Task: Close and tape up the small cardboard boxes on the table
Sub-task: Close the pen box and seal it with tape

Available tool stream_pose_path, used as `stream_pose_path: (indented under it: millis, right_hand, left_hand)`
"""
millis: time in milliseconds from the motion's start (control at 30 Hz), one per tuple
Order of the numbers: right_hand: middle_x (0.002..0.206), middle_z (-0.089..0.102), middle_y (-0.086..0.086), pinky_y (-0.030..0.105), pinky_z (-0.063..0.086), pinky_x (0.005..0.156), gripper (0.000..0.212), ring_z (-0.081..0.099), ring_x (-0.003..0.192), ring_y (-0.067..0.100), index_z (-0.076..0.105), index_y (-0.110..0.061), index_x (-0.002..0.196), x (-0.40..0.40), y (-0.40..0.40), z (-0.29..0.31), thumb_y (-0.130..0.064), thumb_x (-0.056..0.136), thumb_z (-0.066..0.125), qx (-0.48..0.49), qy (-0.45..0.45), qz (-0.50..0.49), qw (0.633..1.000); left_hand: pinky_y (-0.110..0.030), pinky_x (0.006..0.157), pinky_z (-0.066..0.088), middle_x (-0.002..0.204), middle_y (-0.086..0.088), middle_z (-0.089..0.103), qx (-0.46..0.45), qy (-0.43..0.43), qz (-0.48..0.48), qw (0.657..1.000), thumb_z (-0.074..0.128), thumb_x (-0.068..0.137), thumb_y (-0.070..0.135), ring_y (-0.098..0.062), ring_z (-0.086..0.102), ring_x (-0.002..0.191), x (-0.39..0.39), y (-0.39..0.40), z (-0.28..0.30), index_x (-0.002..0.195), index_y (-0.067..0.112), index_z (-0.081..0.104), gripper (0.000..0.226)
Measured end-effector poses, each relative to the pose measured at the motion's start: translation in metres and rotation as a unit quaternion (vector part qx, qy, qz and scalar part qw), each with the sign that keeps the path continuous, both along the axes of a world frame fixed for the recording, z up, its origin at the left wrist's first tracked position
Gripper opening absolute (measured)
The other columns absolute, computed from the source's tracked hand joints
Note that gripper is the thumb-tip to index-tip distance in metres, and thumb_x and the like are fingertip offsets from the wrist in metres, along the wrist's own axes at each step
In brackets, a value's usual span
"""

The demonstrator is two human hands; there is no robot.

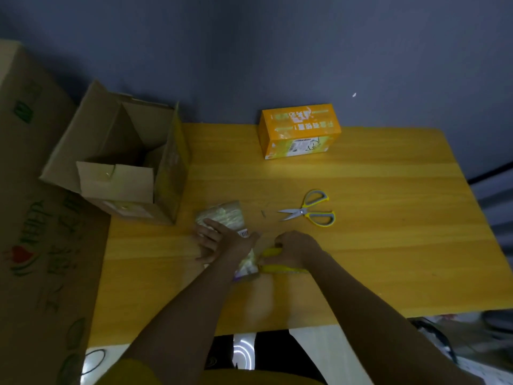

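- Right hand (295, 250) is curled tight around a yellow tape dispenser (280, 269), near the middle of the table's front half.
- Left hand (222, 243) lies fingers spread, pressing flat on a small tape-covered box (224, 218); the hand covers much of that box, so whether it's fully closed can't be told.
- Both hands meet over that box, roughly centre of the table (388, 259), a bit towards the left edge.
- Scissors (311, 209), yellow-and-grey handles, lie just beyond the right hand, blades pointing left.
- Orange box (299, 130) sits closed at the far edge.
- Big open carton (119, 159) overhangs the far left corner, flaps up.
- A large printed cardboard box (33, 218) stands beside the table's left edge.
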State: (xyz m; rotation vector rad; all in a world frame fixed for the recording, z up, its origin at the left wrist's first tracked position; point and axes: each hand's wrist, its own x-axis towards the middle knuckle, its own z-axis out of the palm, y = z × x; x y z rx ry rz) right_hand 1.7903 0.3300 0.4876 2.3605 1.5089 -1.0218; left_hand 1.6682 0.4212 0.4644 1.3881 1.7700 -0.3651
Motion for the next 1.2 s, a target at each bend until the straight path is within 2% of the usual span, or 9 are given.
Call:
stream_pose_path:
  millis: [133,233,433,533,633,767,900,1033,1200]
  right_hand:
    - [0.08,0.054,-0.007,0.023,0.032,0.061,0.057,0.054,0.093,0.017,0.056,-0.032,0.075,0.028,-0.024,0.003,-0.085,0.057,0.061,-0.027,0.133,-0.054,0.989]
    - [0.057,0.037,-0.004,0.028,0.026,0.052,0.073,0.048,0.062,0.013,0.041,-0.021,0.057,0.032,-0.032,0.003,-0.091,0.045,0.058,0.018,0.17,-0.091,0.981]
    - [0.058,0.035,-0.001,0.03,0.026,0.057,0.055,0.04,0.054,0.013,0.046,-0.015,0.06,0.042,-0.023,0.025,-0.062,0.071,0.073,0.046,0.253,-0.082,0.963]
    - [0.077,0.054,0.02,0.037,0.039,0.062,0.057,0.051,0.065,0.023,0.057,-0.006,0.077,0.045,-0.011,0.05,-0.061,0.076,0.068,0.06,0.266,-0.069,0.96]
    - [0.06,0.04,-0.008,0.023,0.033,0.052,0.049,0.041,0.054,0.005,0.056,-0.019,0.07,0.052,-0.003,0.067,-0.066,0.073,0.068,0.078,0.23,-0.079,0.967]
    - [0.047,0.022,0.001,0.03,0.026,0.049,0.06,0.029,0.042,0.014,0.047,-0.015,0.057,0.064,-0.01,0.071,-0.071,0.07,0.066,0.076,0.061,-0.014,0.995]
    - [0.047,0.016,-0.001,0.033,0.021,0.051,0.068,0.023,0.041,0.014,0.034,-0.018,0.053,0.067,-0.017,0.071,-0.077,0.06,0.067,0.104,0.066,-0.043,0.991]
    - [0.049,0.017,-0.002,0.034,0.02,0.052,0.072,0.022,0.04,0.013,0.029,-0.019,0.052,0.059,-0.016,0.073,-0.085,0.049,0.059,0.131,0.102,-0.068,0.984]
    - [0.038,0.034,-0.004,0.036,0.028,0.054,0.072,0.041,0.037,0.005,0.035,-0.014,0.046,0.042,-0.011,0.067,-0.079,0.048,0.067,0.123,0.166,-0.11,0.972]
  left_hand:
    - [-0.07,0.109,0.007,0.15,-0.013,-0.039,0.046,0.037,0.013,0.998,0.071,0.052,0.078,-0.036,-0.028,0.141,0.007,-0.006,-0.008,0.141,0.011,-0.036,0.154]
    - [-0.066,0.109,0.009,0.157,-0.018,-0.021,0.118,0.045,0.022,0.992,0.074,0.063,0.066,-0.038,-0.015,0.145,0.009,-0.015,-0.008,0.149,0.011,-0.021,0.139]
    - [-0.059,0.112,0.014,0.154,-0.012,-0.032,0.055,-0.022,-0.015,0.998,0.069,0.073,0.064,-0.036,-0.019,0.144,-0.008,-0.001,-0.004,0.149,0.014,-0.021,0.128]
    - [-0.054,0.113,0.015,0.156,-0.01,-0.027,0.026,-0.096,-0.009,0.995,0.07,0.075,0.06,-0.035,-0.016,0.145,-0.021,0.003,0.004,0.15,0.016,-0.021,0.125]
    - [-0.053,0.113,0.017,0.157,-0.008,-0.025,0.013,-0.143,0.009,0.99,0.068,0.078,0.057,-0.035,-0.012,0.146,-0.034,0.007,0.013,0.15,0.017,-0.02,0.121]
    - [-0.052,0.114,0.024,0.157,-0.003,-0.026,0.005,-0.208,-0.003,0.978,0.069,0.078,0.056,-0.032,-0.006,0.147,-0.042,0.012,0.029,0.148,0.02,-0.024,0.121]
    - [-0.051,0.114,0.026,0.157,0.001,-0.026,-0.001,-0.261,0.006,0.965,0.07,0.078,0.053,-0.028,-0.003,0.148,-0.043,0.011,0.04,0.147,0.023,-0.026,0.122]
    - [-0.05,0.107,0.039,0.16,0.0,0.006,-0.012,-0.346,0.018,0.938,0.077,0.065,0.059,-0.029,0.019,0.145,-0.051,0.014,0.046,0.153,0.028,-0.003,0.123]
    - [-0.021,0.062,0.053,0.129,0.011,0.054,-0.044,-0.449,0.052,0.891,0.075,0.069,0.045,-0.012,0.061,0.105,-0.055,0.013,0.05,0.147,0.035,0.022,0.095]
